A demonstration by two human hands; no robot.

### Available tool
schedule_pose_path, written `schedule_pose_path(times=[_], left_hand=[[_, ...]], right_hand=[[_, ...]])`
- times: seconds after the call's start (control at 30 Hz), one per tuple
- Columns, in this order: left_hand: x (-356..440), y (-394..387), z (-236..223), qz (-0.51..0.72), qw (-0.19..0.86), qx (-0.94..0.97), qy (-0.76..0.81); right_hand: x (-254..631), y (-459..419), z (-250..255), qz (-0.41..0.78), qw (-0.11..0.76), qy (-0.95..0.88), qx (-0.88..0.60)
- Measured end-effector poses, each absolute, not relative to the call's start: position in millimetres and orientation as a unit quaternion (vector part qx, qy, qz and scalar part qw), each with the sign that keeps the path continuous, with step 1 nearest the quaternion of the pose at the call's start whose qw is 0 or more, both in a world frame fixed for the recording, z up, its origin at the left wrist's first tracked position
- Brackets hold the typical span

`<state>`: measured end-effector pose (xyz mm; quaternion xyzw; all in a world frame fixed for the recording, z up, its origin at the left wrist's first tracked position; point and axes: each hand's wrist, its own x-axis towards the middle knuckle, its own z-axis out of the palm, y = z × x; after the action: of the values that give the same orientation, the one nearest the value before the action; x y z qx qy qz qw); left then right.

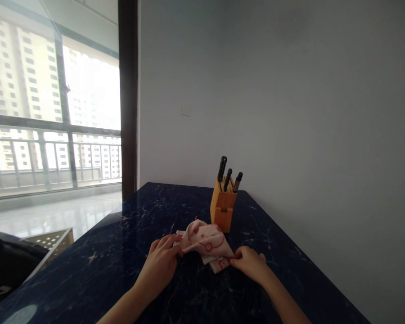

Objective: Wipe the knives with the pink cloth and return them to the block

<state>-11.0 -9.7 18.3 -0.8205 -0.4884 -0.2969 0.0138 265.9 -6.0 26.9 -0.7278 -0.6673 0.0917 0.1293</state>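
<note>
A pink cloth (205,238) with red printed shapes lies bunched and partly folded on the dark blue marbled table (148,207). My left hand (164,258) pinches its left edge between thumb and fingers. At the cloth's lower right corner, my right hand (251,263) grips the fabric with its fingertips. Just behind the cloth stands a wooden knife block (222,204), its base partly covered by the fabric. Several black handles, among them a tall knife handle (222,168), stick up out of its slots.
A grey wall (307,112) borders the table on the right and at the back. To the left are a large window (91,99) and a chair (57,247) with dark fabric on it. A small red thing (196,218) shows behind the cloth.
</note>
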Motion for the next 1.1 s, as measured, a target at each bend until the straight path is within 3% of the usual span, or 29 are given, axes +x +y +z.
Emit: schedule_pose_path(times=[0.27,0.7,1.1], left_hand=[[-14,-3,-6,-0.290,-0.036,-0.818,-0.496],[-14,-1,-10,-0.281,-0.049,-0.824,-0.489],[-13,-3,-6,-0.276,-0.051,-0.825,-0.490]], right_hand=[[263,-3,27,0.102,0.171,-0.652,-0.731],[262,-15,50,-0.158,0.250,-0.666,-0.685],[261,-17,52,-0.205,0.263,-0.673,-0.660]])
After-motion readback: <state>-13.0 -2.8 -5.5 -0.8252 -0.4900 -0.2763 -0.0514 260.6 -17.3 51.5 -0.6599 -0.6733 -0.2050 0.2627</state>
